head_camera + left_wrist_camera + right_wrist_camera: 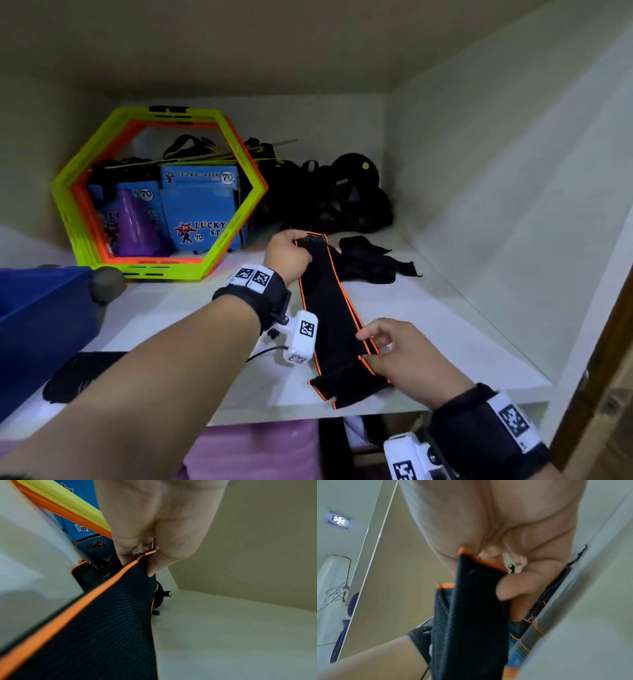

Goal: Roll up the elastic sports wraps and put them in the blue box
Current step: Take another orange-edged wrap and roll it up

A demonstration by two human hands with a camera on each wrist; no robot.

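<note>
A long black elastic wrap with orange edging lies stretched along the white shelf. My left hand grips its far end, and the left wrist view shows the fingers and thumb pinching the orange-edged end of the wrap. My right hand pinches the near part, where the wrap folds over; in the right wrist view the wrap hangs from the fingers. A second black wrap lies crumpled behind. The blue box stands at the left.
Green and orange hexagon rings lean at the back left, with light-blue cartons and a purple cone behind them. Black gear is heaped in the back corner. A flat black mesh piece lies near the front left edge.
</note>
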